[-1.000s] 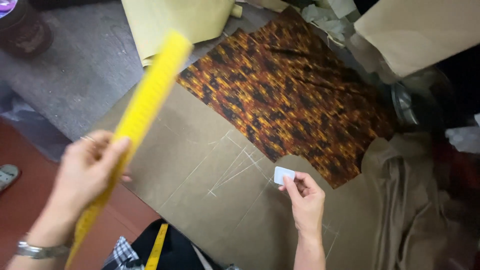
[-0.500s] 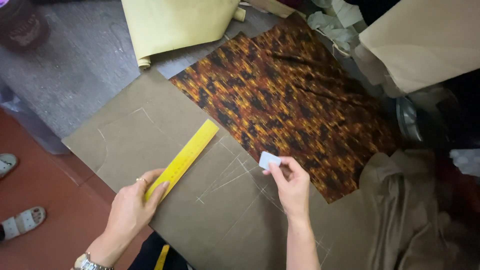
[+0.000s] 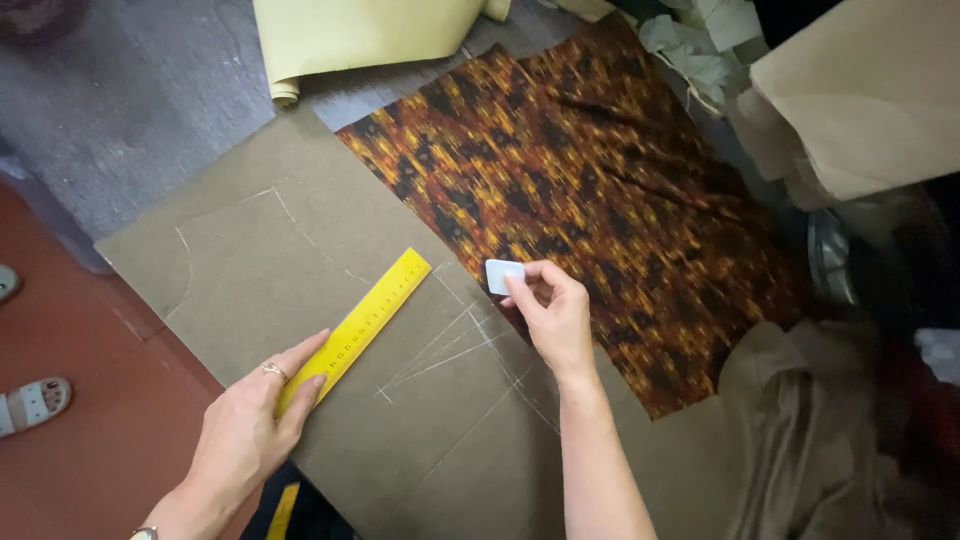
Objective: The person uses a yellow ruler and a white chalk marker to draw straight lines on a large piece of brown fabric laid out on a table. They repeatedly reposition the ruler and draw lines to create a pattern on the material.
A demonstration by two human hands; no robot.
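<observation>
— What lies at the far left?

— A red floor (image 3: 90, 440) with a pale sandal (image 3: 30, 403) on it, beside the edge of the counter (image 3: 130, 110), whose bare top is grey.

— And the left hand (image 3: 250, 430)?

— It rests flat on the olive-brown cloth (image 3: 300, 270), fingers stretched out, not curled around anything. The fingertips press down on the near end of a yellow ruler (image 3: 358, 328), which lies slanted on the cloth, its far end pointing up and to the right. A ring shows on one finger.

— What is on the cloth between the hands?

— White chalk lines (image 3: 440, 350), several of them crossing just right of the ruler, and a curved outline farther left.

— The right hand (image 3: 552, 315)?

— It pinches a small white piece of chalk (image 3: 503, 276) between thumb and fingertips, held at the seam where the olive cloth meets a patterned orange and black fabric (image 3: 590, 180).

— Farther right?

— A roll of pale yellow paper (image 3: 360, 35) lies at the top, and tan sheets (image 3: 860, 90) and crumpled brown cloth (image 3: 800, 420) pile up at the right edge.
</observation>
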